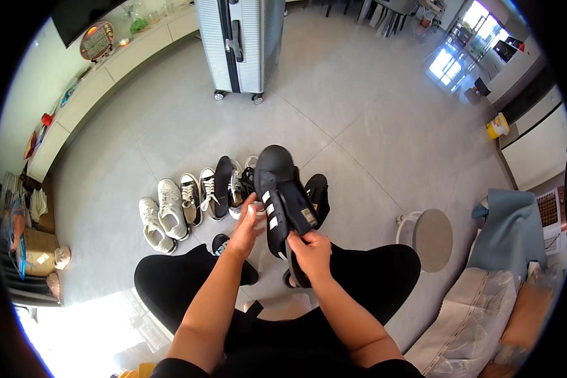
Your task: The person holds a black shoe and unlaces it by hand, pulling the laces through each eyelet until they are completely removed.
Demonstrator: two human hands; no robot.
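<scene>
A black sneaker (274, 170) with white side stripes hangs over my lap, toe pointing away from me. My right hand (311, 255) is closed on the sneaker near its opening, by the tongue with a small pale label. Beside the striped flank is my left hand (246, 228), fingers apart and close to the shoe; whether they touch it I cannot tell. Just beyond, another black shoe (320, 192) rests on the floor, partly hidden. To the left stand white sneakers (170, 205), black canvas shoes with white laces (191, 195), a dark insole (222, 188) and further laced shoes (235, 189).
A silver suitcase (246, 50) on wheels stands ahead on the grey tiled floor (346, 113). At right are a round stool (433, 239) and a sofa with a patterned cover (472, 315). A long low cabinet (116, 66) lines the left wall, with a cardboard box (39, 252) nearer.
</scene>
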